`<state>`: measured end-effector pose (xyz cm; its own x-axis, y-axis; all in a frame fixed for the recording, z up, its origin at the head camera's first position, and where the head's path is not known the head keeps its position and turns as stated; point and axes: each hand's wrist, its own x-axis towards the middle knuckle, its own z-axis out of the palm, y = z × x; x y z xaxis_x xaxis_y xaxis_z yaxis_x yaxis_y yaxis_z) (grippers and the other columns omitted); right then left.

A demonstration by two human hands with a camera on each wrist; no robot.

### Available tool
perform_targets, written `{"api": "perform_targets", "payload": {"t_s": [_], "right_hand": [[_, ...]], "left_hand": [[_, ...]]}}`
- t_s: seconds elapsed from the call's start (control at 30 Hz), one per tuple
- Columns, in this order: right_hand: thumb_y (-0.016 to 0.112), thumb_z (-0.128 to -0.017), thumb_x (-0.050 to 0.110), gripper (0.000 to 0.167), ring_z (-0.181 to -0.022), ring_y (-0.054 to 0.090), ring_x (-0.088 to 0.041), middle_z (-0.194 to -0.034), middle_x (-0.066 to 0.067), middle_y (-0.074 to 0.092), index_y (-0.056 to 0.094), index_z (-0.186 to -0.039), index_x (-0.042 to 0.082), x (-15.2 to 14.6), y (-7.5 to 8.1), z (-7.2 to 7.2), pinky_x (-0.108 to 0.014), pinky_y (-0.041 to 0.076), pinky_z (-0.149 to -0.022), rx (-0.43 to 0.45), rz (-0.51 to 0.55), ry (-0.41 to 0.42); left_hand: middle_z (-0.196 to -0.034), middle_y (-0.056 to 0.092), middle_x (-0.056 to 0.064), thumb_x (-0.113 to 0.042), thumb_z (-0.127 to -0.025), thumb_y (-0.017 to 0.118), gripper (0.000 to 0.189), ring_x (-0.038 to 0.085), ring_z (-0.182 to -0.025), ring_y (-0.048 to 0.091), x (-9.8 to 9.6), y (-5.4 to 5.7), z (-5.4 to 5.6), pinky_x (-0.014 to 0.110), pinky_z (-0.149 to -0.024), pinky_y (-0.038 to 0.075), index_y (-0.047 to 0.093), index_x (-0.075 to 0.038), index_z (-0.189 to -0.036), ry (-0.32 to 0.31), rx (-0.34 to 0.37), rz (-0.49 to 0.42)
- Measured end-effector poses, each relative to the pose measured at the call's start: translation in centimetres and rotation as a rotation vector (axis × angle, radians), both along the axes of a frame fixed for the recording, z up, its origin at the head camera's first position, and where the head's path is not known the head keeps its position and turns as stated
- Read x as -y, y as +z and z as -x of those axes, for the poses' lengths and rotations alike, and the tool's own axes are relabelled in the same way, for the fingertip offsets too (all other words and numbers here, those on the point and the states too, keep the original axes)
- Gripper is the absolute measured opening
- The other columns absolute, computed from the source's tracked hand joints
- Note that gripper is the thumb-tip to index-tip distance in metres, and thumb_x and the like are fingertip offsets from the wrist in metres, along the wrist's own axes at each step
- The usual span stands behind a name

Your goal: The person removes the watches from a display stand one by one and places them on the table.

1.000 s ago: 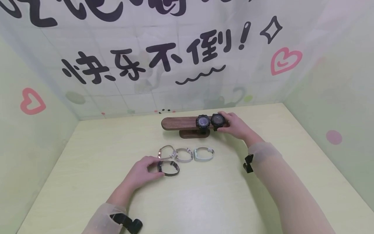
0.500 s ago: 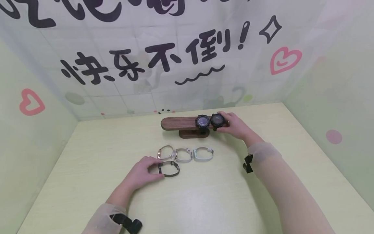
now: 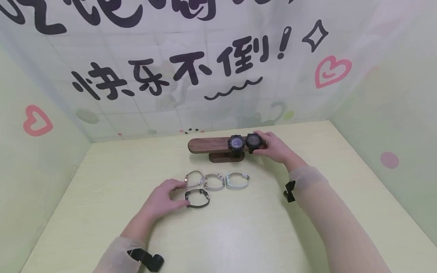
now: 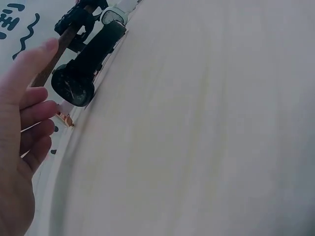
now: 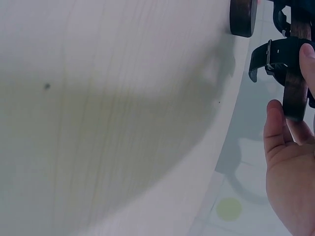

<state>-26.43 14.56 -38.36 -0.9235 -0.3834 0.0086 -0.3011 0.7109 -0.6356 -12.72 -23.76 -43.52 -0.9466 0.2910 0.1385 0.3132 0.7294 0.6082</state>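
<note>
My left hand (image 3: pixel 160 199) is beside a black-strapped watch (image 3: pixel 197 206) standing on its side on the table. Its thumb and fingers are spread apart, fingertips right at the watch's left end; in the left wrist view a gap shows between the palm and the black-strapped watch (image 4: pixel 74 86). At the back, my right hand (image 3: pixel 274 147) holds the round black watch (image 3: pixel 253 140) at the right end of a dark wooden watch stand (image 3: pixel 208 145). In the right wrist view the thumb presses its strap (image 5: pixel 283 51), with fingers around the bar's end (image 5: pixel 295 101).
Another round black watch (image 3: pixel 236 143) sits on the bar, left of the held one. In front of the stand, a rose-gold watch (image 3: pixel 186 180), a pale lilac watch (image 3: pixel 214 189) and a light blue watch (image 3: pixel 238 187) stand in a row. A printed backdrop (image 3: pixel 153 41) rises behind the table.
My left hand has opened wider and drawn slightly left, away from the black-strapped watch, which stays in place. The right hand keeps its hold on the stand's right-hand watch.
</note>
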Motion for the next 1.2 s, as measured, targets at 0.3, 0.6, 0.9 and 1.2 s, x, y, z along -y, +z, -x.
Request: {"api": "perform_targets", "payload": {"t_s": [0.3,0.6,0.9,1.2], "right_hand": [[0.072,-0.083,0.025,0.073,-0.109,0.047,-0.037,-0.128,-0.027,0.039,0.034,-0.146,0.016,-0.2,-0.1,0.1,-0.051,0.036,-0.098,-0.001,-0.005,0.006],[0.072,-0.084,0.023,0.074,-0.113,0.045,-0.04,-0.13,-0.028,0.037,0.033,-0.146,0.015,-0.2,-0.2,0.1,-0.052,0.035,-0.099,0.014,-0.01,0.013],[0.071,-0.084,0.023,0.074,-0.115,0.044,-0.04,-0.132,-0.028,0.037,0.032,-0.147,0.016,-0.2,0.0,0.1,-0.052,0.034,-0.1,0.01,-0.012,0.02],[0.071,-0.084,0.023,0.075,-0.115,0.044,-0.04,-0.132,-0.028,0.036,0.032,-0.147,0.015,-0.2,0.1,0.2,-0.052,0.034,-0.1,0.009,-0.007,0.025]], "left_hand": [[-0.108,0.062,0.001,-0.034,-0.073,0.08,0.053,0.022,-0.098,0.056,0.0,0.4,0.4,0.043,-0.084,0.049,0.063,-0.011,-0.117,0.03,0.01,-0.011],[-0.111,0.061,0.005,-0.033,-0.077,0.076,0.052,0.027,-0.1,0.056,0.0,1.1,1.4,0.047,-0.085,0.047,0.06,-0.01,-0.122,0.061,0.04,-0.037],[-0.113,0.061,0.008,-0.033,-0.081,0.072,0.052,0.03,-0.1,0.056,0.0,1.1,2.7,0.048,-0.085,0.047,0.058,-0.007,-0.124,0.077,0.023,-0.049],[-0.121,0.057,0.009,-0.031,-0.079,0.075,0.06,0.029,-0.103,0.055,-0.1,2.3,4.7,0.047,-0.087,0.046,0.054,-0.007,-0.129,0.06,0.039,-0.071]]}}
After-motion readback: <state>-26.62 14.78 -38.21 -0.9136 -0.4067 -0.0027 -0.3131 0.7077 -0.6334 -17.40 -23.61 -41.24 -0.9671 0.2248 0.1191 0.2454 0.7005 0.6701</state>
